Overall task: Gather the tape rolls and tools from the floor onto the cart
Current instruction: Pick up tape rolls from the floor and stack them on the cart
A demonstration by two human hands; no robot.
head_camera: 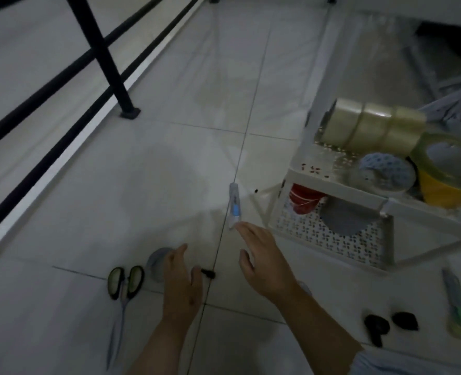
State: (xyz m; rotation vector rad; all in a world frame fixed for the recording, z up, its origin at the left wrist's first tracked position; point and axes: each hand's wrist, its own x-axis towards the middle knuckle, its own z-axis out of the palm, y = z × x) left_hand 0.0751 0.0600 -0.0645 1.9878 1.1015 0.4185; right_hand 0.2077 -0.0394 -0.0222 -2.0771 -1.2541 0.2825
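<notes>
Floor items, lower half of frame: clear plastic utility knife with a blue slider [234, 208] lies along a tile seam at centre, its near end just off the right hand's fingertips [242, 226]. Right hand [261, 262] is spread, fingers straight, holding nothing. Can't tell if it touches the knife.

Left hand [182, 282], lower centre, is down over a grey tape roll [157, 263] on the tile, fingers loosely extended, not gripping. A small black object [207, 273] sits right at its thumb; contact unclear, blurry.

Black-handled scissors with long silver blades [124, 290] lie lower left, just beside the grey roll, blades pointing toward the bottom edge.

Lower right: green-and-grey utility knife [457, 304] and two small black pieces [389, 324], well apart from both hands.

White metal cart with perforated shelves [332, 182] at right. Upper shelf: row of clear packing tape rolls [370, 124] lying on their side, a large yellowish tape roll [445, 165], a blue mesh item [389, 169]. Lower shelf: red roll [303, 200] and a grey disc [348, 217].

Black metal railing [99, 50] across the upper left, bolted to the pale floor tiles [197, 90].
</notes>
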